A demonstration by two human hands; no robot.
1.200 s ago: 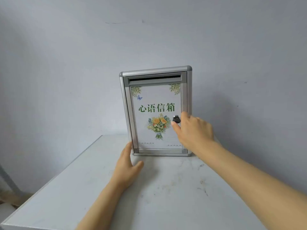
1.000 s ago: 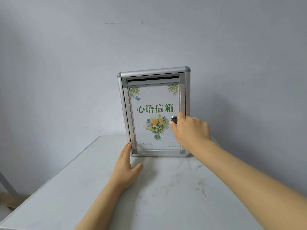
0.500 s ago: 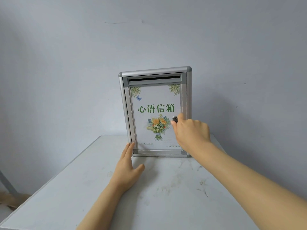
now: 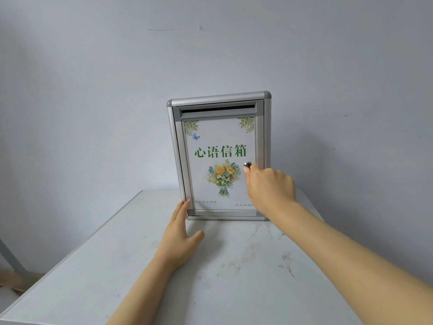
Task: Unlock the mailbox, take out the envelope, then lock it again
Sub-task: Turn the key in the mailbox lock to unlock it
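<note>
A silver-framed mailbox (image 4: 219,102) stands upright at the back of the table, its door shut, with a floral front panel and green lettering. A dark slot runs across its top. The round metal lock (image 4: 247,164) sits at the door's right edge. My right hand (image 4: 269,186) is at the lock, fingers pinched at it; whatever they hold is hidden. My left hand (image 4: 179,235) lies flat on the table, fingertips touching the mailbox's lower left corner. No envelope shows.
The white table (image 4: 234,277) is scuffed and stained, with its left edge running diagonally toward the near left. A plain grey wall (image 4: 93,90) stands right behind the mailbox. A metal leg (image 4: 9,259) and floor show at the far left.
My right hand has shifted slightly at the lock, covering more of it. My left hand's fingertips stay at the mailbox's lower left corner. The door stays shut.
</note>
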